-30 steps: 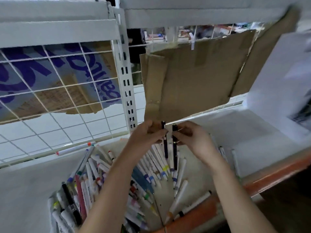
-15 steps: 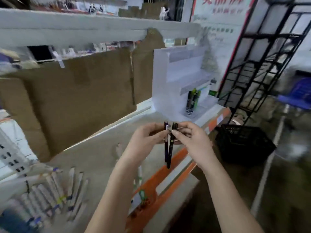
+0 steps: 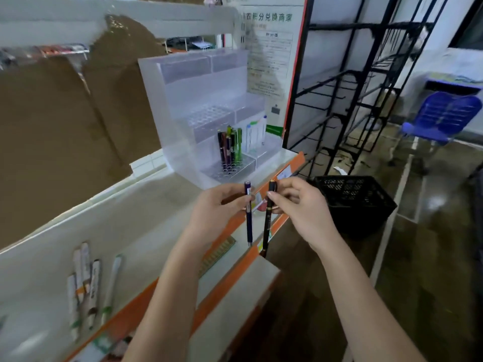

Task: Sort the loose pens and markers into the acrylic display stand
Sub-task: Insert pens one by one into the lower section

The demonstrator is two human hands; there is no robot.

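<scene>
Open air between my hands and the acrylic stand [image 3: 183, 105]. Its front-left holes [image 3: 217, 171] are free; dark and green pens [image 3: 230, 146] block the back ones, white markers [image 3: 254, 135] fill the right bay.

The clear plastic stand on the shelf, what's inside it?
In the acrylic stand, dark and green pens stand upright in the front holed tray; white markers stand in the compartment beside them. The upper tiers look empty, though frosted walls blur them.
</scene>
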